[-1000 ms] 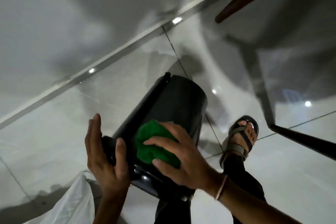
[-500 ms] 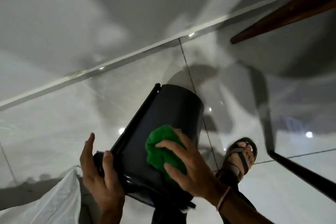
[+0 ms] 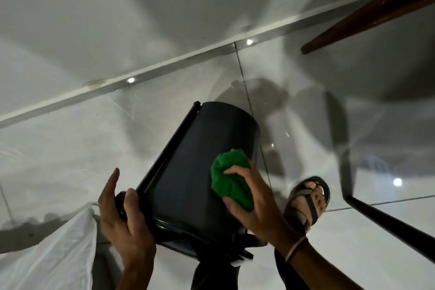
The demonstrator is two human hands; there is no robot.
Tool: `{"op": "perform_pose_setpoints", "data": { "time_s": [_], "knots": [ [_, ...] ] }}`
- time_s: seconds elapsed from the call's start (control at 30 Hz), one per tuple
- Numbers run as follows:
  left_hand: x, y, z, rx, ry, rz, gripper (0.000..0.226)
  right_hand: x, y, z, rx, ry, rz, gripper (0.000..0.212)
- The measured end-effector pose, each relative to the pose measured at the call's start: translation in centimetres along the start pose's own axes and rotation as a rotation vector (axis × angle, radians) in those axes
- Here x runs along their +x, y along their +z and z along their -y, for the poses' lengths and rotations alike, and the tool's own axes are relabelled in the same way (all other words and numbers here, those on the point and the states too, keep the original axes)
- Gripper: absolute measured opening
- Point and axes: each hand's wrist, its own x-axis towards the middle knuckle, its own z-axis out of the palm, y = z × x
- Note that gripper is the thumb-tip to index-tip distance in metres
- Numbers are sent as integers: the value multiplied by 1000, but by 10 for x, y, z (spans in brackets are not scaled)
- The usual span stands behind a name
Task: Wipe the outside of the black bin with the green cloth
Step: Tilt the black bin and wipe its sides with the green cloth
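Head view: tilted black cylindrical plastic bin [image 3: 188, 179] held off the glossy white tiled floor [image 3: 70, 148], base end toward 12 o'clock, rim end toward 6 o'clock. Left hand [image 3: 122, 223] clamped on the rim edge at 8 o'clock, thumb hooked over, fingers partly splayed. Right hand [image 3: 254, 202] closed around the bunched green cloth [image 3: 229, 178], pressed on the bin's outer wall. Cloth shifted from the wall's middle toward its 3 o'clock flank over the last second; middle band probably wiped, far side likely remaining.
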Motion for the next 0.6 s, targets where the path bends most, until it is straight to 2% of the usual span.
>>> {"op": "perform_pose_setpoints", "data": {
  "time_s": [0.07, 0.13, 0.2, 0.3, 0.43, 0.5, 0.6],
  "knots": [
    [-6, 0, -1, 44, 74, 45, 57, 17, -8, -22, 63, 190, -225, 51],
    [-13, 2, -4, 84, 164, 120, 56, 43, -18, -45, 230, 540, -424, 45],
    [-24, 4, -7, 109, 249, 176, 54, 53, -31, -55, 300, 709, -508, 45],
    [-39, 4, -9, 87, 269, 192, 56, 33, -39, -23, 182, 609, -399, 48],
    [-47, 11, -9, 79, 288, 172, 57, -18, -19, 42, -6, 194, -69, 44],
    [-45, 16, -8, 72, 319, 153, 57, -29, -8, 56, -112, 47, 95, 43],
    [-37, 19, -2, 67, 344, 139, 57, -38, -10, 55, -113, 16, 177, 40]
  ]
}}
